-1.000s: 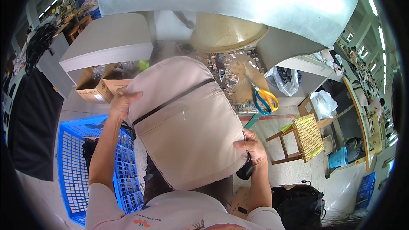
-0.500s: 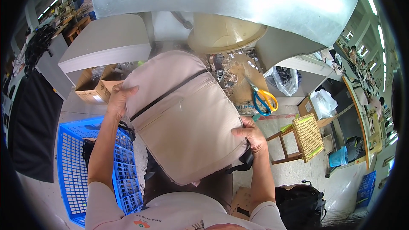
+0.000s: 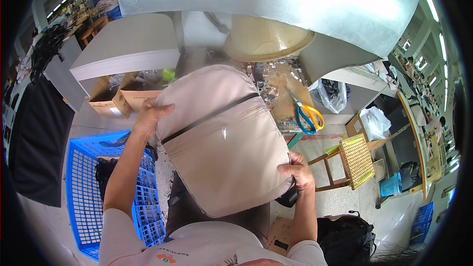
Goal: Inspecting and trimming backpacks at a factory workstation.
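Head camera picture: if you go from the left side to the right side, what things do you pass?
Blue plastic crate → left hand → beige backpack → right hand → scissors with yellow and blue handles → small woven-seat stool → clear plastic bag.

1. A workshop or small factory floor, and a busy one: long rows of ceiling strip lights [image 3: 433, 34] run off at two o'clock over more work benches.
2. At twelve o'clock, a big metal-clad worktable [image 3: 276, 0]; below it a bench littered with small metal parts [image 3: 268, 88].
3. Scissors [image 3: 308, 116] with blue and yellow handles lie at one o'clock.
4. Cardboard boxes [image 3: 118, 101] at ten o'clock, a blue plastic crate [image 3: 81, 187] at eight.
5. A woven-seat stool [image 3: 352, 160] stands at three o'clock on bare concrete.
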Available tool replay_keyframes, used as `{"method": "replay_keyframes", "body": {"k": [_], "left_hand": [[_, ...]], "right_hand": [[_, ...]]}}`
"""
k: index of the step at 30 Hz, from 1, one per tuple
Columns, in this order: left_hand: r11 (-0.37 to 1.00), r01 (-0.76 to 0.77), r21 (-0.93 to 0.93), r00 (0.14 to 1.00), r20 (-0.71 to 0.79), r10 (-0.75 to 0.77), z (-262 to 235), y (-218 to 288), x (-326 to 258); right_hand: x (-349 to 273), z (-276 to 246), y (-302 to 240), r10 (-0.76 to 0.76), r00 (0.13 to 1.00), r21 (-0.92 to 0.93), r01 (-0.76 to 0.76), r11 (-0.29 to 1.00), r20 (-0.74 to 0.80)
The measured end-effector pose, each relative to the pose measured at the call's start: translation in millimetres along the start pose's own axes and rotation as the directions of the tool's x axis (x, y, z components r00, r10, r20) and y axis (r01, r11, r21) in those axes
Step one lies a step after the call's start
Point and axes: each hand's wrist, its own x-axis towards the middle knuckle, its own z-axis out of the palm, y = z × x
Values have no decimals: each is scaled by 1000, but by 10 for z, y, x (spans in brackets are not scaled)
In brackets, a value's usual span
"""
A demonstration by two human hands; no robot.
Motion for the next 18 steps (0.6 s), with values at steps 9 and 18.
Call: {"method": "replay_keyframes", "body": {"k": [9, 18], "left_hand": [[-59, -508, 860, 712, 457, 533, 428, 653, -918], [629, 109, 769, 964, 73, -257, -687, 875, -1485]], "right_hand": [[127, 607, -549, 47, 731, -430, 347, 833, 681], [840, 2084, -474, -578, 396, -310, 918, 246, 714]]}}
